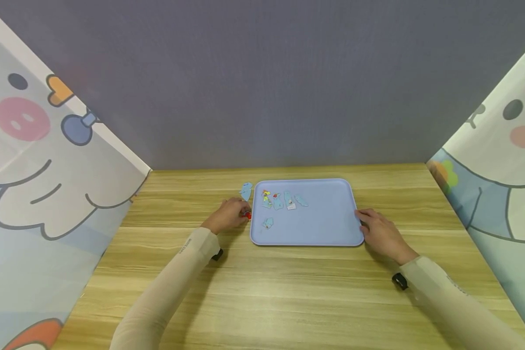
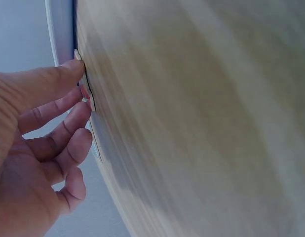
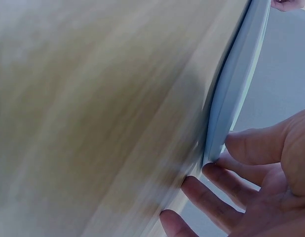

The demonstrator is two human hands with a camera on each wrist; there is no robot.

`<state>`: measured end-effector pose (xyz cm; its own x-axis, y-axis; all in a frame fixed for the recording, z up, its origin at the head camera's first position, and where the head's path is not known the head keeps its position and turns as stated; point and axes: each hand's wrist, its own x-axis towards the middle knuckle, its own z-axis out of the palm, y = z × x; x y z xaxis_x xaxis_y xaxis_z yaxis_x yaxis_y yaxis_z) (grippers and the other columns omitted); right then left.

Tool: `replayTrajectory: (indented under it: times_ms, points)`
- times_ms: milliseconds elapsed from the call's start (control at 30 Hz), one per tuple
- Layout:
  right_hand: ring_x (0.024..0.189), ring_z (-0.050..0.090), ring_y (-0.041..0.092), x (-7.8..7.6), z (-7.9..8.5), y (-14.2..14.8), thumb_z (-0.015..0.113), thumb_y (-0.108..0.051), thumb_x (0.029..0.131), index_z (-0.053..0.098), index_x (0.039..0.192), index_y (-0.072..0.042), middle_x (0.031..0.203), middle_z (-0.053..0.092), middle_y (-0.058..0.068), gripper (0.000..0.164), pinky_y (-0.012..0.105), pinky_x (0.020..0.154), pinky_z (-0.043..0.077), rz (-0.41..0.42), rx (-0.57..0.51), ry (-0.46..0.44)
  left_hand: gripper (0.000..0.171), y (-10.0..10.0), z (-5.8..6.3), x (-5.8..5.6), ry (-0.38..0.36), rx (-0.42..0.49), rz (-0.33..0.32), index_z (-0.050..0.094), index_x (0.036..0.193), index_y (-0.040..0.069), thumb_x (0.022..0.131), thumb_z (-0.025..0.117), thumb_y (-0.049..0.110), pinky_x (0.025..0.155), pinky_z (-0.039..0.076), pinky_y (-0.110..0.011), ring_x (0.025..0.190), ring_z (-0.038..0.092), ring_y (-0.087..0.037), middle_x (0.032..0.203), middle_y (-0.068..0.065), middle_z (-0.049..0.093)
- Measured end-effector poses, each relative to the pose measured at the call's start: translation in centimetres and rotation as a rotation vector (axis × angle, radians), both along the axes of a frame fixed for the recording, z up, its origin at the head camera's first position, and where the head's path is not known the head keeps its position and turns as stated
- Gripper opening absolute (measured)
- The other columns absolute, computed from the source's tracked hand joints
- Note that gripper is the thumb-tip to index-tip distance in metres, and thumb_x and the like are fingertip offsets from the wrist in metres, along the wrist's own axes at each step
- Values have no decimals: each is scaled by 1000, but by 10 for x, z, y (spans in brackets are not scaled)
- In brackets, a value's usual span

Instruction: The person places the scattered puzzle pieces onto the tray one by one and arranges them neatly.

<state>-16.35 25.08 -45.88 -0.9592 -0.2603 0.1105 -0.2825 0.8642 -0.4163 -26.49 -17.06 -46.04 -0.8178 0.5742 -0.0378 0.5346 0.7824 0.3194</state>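
Observation:
My left hand (image 1: 231, 215) is just outside the left rim of the light blue tray (image 1: 325, 218). Between thumb and fingertips it pinches a thin, flat puzzle piece (image 1: 248, 216) with red print, low over the wood; the left wrist view shows this piece (image 2: 85, 92) edge-on, partly covered by the fingers. Farther back, a pale blue puzzle piece (image 1: 246, 190) lies on the table. At the tray's right side, my right hand (image 1: 382, 234) holds the rim, the thumb on the tray wall (image 3: 226, 103) and the fingers bent close by.
Several irregular blue puzzle pieces (image 1: 288, 200) lie in the tray's left half, one with a yellow figure (image 1: 266, 193). Another piece (image 1: 268, 223) sits nearer the front. A grey panel (image 1: 284, 87) stands behind the wooden table (image 1: 288, 291), with printed cartoon cloths at both sides.

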Motion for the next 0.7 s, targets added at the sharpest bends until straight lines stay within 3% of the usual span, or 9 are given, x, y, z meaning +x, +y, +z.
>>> replayTrajectory:
  times_ms: [333, 533, 700]
  points:
    - [114, 47, 45, 0, 0, 0, 56, 0, 89, 51, 128, 12, 127, 49, 25, 41, 59, 84, 40, 2, 10, 1, 14, -5, 1, -1, 40, 14, 50, 68, 85, 15, 77, 78, 21, 83, 36, -42, 81, 52, -14, 85, 7, 60]
    - [114, 47, 45, 1, 0, 0, 56, 0, 89, 51, 128, 12, 126, 50, 25, 41, 59, 84, 40, 1, 9, 3, 13, 0, 12, 2, 131, 55, 12, 66, 83, 13, 77, 77, 19, 84, 37, -46, 81, 52, -18, 82, 3, 61]
    - [114, 47, 45, 0, 0, 0, 56, 0, 89, 50, 129, 11, 126, 50, 25, 42, 60, 83, 40, -3, 7, -2, 13, 11, 22, 7, 168, 54, -25, 69, 86, 12, 78, 75, 19, 84, 36, -42, 85, 53, -17, 83, 5, 63]
